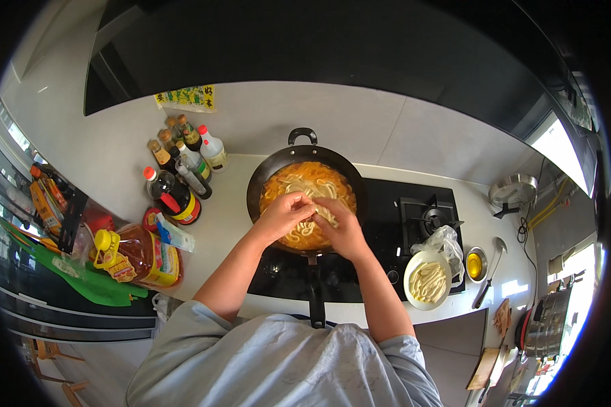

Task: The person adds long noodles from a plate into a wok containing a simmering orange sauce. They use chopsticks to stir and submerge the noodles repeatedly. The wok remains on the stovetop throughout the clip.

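Observation:
Both my hands are over a dark wok [258, 178] on the stove, their fingertips meeting near its middle. My left hand [285, 217] and my right hand [344, 231] pinch a pale noodle dough strip [326, 213] between them, partly hidden by the fingers. Beneath them, pale noodles [308, 187] lie in an orange-red soup [331, 173]. The wok's long handle [316, 300] points towards my body. To the right of my right hand, a white bowl [410, 296] holds several uncooked dough strips [429, 281].
A crumpled clear plastic bag [447, 244] touches the bowl, near a gas burner [434, 219]. Farther right are a metal bowl with yellow liquid [474, 265] and a ladle [491, 272]. Seasoning bottles [183, 168] and a large oil jug [142, 257] stand left. A range hood [305, 46] overhangs.

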### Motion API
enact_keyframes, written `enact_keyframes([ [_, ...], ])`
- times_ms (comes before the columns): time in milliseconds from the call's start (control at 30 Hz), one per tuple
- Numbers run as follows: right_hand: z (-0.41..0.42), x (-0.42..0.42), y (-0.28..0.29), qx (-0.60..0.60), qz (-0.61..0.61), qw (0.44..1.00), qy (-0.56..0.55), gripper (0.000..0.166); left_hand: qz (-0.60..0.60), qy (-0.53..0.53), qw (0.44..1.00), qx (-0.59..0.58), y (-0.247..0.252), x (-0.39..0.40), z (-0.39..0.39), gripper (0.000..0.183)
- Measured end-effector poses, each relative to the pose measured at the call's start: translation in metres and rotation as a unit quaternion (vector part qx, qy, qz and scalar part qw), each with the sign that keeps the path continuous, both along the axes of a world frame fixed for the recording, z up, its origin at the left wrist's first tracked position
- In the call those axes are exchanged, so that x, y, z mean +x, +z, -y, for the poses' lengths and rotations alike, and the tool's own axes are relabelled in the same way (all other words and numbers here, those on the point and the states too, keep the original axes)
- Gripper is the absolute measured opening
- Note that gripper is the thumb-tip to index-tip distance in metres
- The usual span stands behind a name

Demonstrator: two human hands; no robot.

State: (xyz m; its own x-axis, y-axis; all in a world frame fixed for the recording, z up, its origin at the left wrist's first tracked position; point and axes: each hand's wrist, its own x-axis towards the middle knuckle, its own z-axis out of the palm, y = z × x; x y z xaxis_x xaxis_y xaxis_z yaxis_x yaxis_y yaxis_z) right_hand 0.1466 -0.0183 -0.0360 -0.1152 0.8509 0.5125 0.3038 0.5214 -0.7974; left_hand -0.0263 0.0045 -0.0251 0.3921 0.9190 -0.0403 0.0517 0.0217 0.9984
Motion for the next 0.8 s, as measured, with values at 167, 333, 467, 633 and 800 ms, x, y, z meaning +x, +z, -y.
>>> enact_keyframes([
  [167, 0.001, -0.003, -0.001, -0.145, 0.031, 0.989, -0.005, 0.017, -0.072, 0.017, 0.996, 0.053, 0.008, -0.009, -0.002, 0.012],
  [333, 0.000, 0.012, -0.005, -0.095, 0.060, 0.994, -0.002, 0.013, -0.093, 0.044, 0.994, 0.048, 0.009, -0.035, -0.003, 0.013],
  [467, 0.001, 0.034, -0.011, -0.078, 0.084, 0.993, -0.033, 0.010, -0.077, 0.069, 0.994, 0.031, 0.014, -0.053, -0.003, 0.013],
  [633, -0.004, 0.066, -0.017, -0.108, 0.086, 0.988, -0.075, 0.008, -0.097, 0.116, 0.988, 0.006, 0.018, -0.070, -0.008, 0.016],
  [800, -0.015, 0.081, -0.025, -0.179, 0.012, 0.974, -0.140, 0.014, -0.110, 0.146, 0.983, 0.034, 0.003, -0.069, -0.035, 0.017],
])
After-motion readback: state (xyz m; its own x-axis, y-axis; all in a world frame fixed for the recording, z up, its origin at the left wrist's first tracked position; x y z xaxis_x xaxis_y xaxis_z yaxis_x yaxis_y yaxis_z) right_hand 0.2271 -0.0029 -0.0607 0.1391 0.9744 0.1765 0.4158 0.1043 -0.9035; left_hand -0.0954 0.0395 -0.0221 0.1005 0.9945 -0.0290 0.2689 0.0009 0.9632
